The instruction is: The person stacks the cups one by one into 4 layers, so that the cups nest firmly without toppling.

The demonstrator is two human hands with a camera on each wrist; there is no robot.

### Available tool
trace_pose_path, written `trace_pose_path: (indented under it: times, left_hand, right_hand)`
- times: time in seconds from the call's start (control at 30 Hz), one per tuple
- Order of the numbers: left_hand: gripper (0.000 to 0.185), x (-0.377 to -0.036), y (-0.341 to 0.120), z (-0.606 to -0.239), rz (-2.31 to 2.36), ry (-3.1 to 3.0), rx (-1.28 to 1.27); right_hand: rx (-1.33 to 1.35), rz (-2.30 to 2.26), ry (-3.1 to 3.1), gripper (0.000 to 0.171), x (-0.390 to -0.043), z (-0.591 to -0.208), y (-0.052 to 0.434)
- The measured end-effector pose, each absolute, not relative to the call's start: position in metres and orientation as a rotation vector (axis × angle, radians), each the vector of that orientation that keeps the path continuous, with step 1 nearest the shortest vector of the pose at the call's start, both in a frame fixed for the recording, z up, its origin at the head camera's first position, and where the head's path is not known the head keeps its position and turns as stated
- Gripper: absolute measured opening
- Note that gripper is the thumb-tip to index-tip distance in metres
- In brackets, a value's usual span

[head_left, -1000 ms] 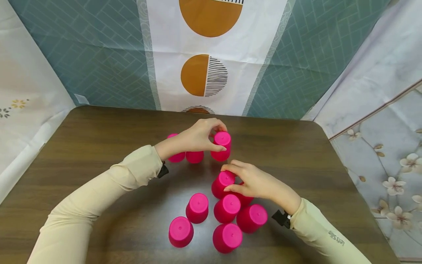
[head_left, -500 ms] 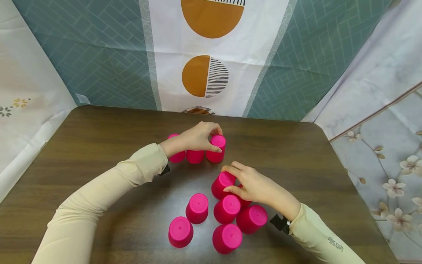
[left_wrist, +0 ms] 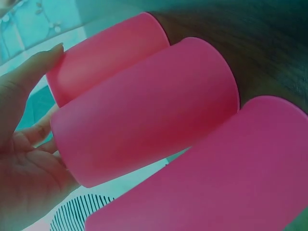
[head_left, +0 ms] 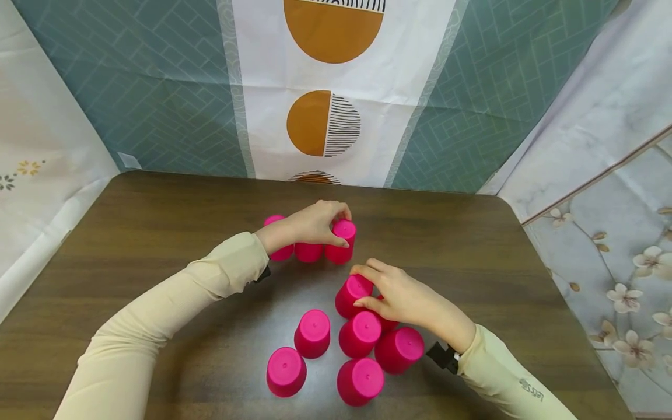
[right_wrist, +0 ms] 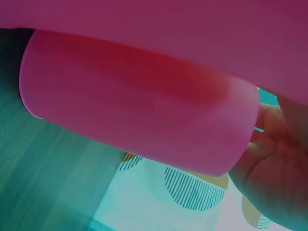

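Observation:
Several pink cups stand upside down on the table. My left hand (head_left: 314, 224) pinches the right-end cup (head_left: 340, 254) of the back row by its raised base, thumb in front and fingers behind. Beside it are a middle cup (head_left: 308, 252) and a left-end cup (head_left: 282, 253), partly covered by my wrist. In the left wrist view my thumb lies on the far cup (left_wrist: 110, 60). My right hand (head_left: 401, 291) grips the top of a cup (head_left: 345, 302) at the back left of the nearer cluster; a neighbouring cup (head_left: 388, 324) is mostly hidden beneath that hand.
Right of centre, more cups make up the cluster: a middle one (head_left: 359, 335), a right one (head_left: 399, 351) and a front one (head_left: 360, 382). Two separate cups (head_left: 312, 334) stand to their left. Patterned cloth (head_left: 184, 87) hangs behind the brown table (head_left: 446, 233).
My left hand has brought its cup leftward and slightly nearer, closing the gap to the middle cup of the back row. My right hand stays on its cup, nearly unmoved.

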State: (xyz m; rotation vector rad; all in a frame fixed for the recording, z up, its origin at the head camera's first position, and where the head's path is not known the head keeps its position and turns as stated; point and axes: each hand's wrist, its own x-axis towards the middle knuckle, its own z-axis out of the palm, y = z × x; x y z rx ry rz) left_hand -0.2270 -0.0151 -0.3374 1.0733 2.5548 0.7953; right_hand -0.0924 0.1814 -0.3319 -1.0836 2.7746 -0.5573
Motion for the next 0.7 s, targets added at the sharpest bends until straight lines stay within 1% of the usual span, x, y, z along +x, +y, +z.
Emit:
trace_pose_path:
  times: [0.4,0.63,0.7]
  left_hand:
    - [0.049,-0.226,-0.018,-0.336,0.815,2.575,1.014]
    - [0.067,-0.222,-0.022,-0.335,0.829,2.563,1.074]
    - [0.068,-0.218,-0.026,-0.332,0.867,2.581,1.096]
  right_hand:
    - [-1.082,-0.564,2.765,0.052,-0.094,-0.332,0.181]
    - [-1.058,-0.596,2.749,0.052,-0.093,-0.333,0.181]
    - [-1.059,-0.591,2.756,0.053,-0.093,-0.334,0.182]
